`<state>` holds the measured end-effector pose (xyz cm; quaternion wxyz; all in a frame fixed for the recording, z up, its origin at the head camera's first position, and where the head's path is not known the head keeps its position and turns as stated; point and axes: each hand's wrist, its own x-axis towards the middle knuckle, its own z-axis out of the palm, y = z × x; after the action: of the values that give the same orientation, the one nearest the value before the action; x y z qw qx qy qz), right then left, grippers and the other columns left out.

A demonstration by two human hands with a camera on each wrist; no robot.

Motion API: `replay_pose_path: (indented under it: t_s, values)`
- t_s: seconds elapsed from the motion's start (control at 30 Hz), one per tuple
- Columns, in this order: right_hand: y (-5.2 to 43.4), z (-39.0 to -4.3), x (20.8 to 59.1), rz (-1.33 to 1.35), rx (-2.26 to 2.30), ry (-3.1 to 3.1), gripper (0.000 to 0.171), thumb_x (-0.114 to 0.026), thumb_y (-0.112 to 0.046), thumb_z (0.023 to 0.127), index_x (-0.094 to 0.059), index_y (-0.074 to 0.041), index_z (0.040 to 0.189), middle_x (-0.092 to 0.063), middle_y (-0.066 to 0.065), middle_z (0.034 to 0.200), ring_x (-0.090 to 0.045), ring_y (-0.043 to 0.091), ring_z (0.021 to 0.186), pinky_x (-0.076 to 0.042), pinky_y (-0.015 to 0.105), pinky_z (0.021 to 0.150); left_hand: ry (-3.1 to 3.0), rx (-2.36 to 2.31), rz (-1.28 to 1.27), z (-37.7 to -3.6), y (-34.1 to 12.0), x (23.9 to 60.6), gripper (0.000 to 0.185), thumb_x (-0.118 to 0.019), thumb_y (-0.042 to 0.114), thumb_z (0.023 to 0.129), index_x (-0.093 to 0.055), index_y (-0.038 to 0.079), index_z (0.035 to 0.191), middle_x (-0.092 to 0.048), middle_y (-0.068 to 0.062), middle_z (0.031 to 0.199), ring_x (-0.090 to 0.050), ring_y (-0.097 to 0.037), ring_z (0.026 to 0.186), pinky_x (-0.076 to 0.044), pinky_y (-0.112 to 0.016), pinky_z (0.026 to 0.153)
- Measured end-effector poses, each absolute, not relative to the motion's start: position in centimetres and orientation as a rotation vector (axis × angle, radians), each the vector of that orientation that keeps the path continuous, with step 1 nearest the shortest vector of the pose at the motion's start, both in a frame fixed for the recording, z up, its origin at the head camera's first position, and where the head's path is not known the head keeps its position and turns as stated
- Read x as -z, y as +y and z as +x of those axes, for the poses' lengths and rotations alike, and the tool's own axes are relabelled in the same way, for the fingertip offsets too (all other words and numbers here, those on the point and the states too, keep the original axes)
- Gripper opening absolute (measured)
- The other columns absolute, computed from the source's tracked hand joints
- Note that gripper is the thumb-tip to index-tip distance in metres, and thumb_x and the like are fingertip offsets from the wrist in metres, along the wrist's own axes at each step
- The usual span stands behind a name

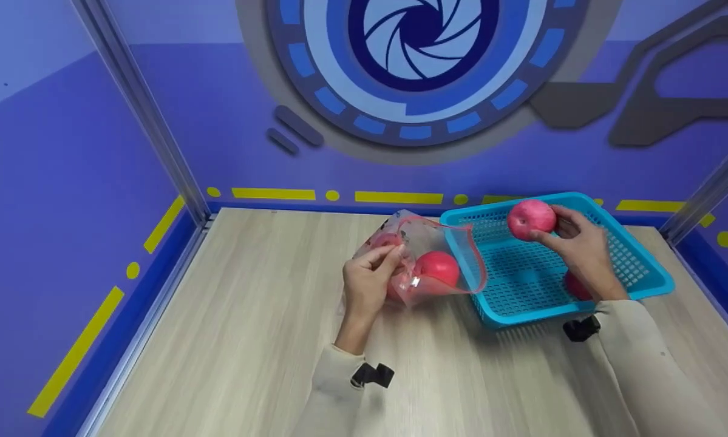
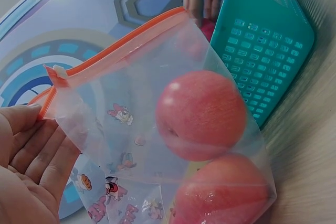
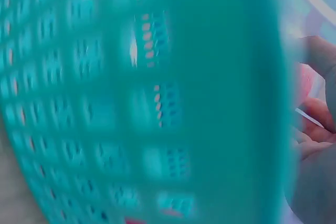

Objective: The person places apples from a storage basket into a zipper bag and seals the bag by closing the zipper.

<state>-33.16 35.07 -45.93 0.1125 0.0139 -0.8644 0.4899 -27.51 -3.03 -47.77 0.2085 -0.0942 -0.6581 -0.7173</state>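
Room: purple walls with yellow dashes and a big blue and white round picture [image 1: 421,60] on the back wall.
Table: a pale wooden table [image 1: 248,340] fills the floor of the booth.
Left hand: the left hand [image 1: 367,285] pinches the edge of a see-through bag [image 1: 421,258] between thumb and fingers. The bag has an orange zip strip and little cartoon pictures on it.
Bag: it lies on the table just beside the basket, with its mouth open toward the basket. Two red apples [image 2: 202,114] are inside, touching each other.
Right hand: the right hand [image 1: 579,243] holds one pink-red apple [image 1: 530,218] with curled fingers, up above the far side of the basket.
Basket: a blue-green plastic basket [image 1: 649,267] with small holes sits on the table at the right. Another red apple [image 1: 573,285] lies inside it, partly hidden by the right wrist.
Right wrist view: blurry, mostly basket wall [image 3: 157,103].
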Motion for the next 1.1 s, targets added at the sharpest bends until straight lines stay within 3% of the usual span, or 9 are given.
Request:
replay_pose_path:
  t_s: [0.1,0.37,0.7,1.1]
  values:
    - [33.8,-32.4,45.6,0.132,-1.48,-2.458,0.081,-0.083,-0.031,0.095,-0.043,-0.005,0.161,-0.051,0.021,0.156,-0.051,0.034,0.143,-0.048,0.014,0.097,-1.829,1.986,-0.264,-27.5,-3.0,47.8,0.015,-0.082,0.014,0.095,-0.084,0.001,0.102,-0.079,-0.008,0.086,-0.076,-0.026,0.079,-0.063,-0.032,0.074]
    - [30.9,-30.3,44.5,0.328,-1.532,-2.342,0.067,-0.082,-0.014,0.096,-0.051,-0.001,0.154,-0.058,0.022,0.148,-0.061,0.016,0.133,-0.05,0.017,0.098,-1.814,1.98,-0.29,-27.5,-2.9,48.0,0.014,-0.082,0.012,0.095,-0.083,-0.001,0.101,-0.078,-0.01,0.085,-0.076,-0.029,0.077,-0.064,-0.033,0.073]
    - [28.7,-28.1,42.9,0.43,-1.703,-2.212,0.065,-0.079,0.002,0.094,-0.053,-0.002,0.153,-0.061,0.015,0.147,-0.062,0.013,0.13,-0.054,0.024,0.096,-1.824,1.984,-0.313,-27.6,-3.2,47.9,0.014,-0.078,0.01,0.098,-0.082,-0.002,0.104,-0.078,-0.011,0.087,-0.076,-0.035,0.079,-0.064,-0.035,0.075]
    - [25.3,-26.4,43.3,0.569,-1.746,-2.243,0.071,-0.084,0.006,0.087,-0.056,-0.006,0.152,-0.062,0.011,0.147,-0.062,0.019,0.131,-0.055,0.029,0.098,-1.876,1.922,-0.289,-27.2,-3.4,47.1,0.015,-0.08,0.015,0.098,-0.083,0.001,0.103,-0.078,-0.008,0.085,-0.076,-0.025,0.077,-0.064,-0.033,0.074]
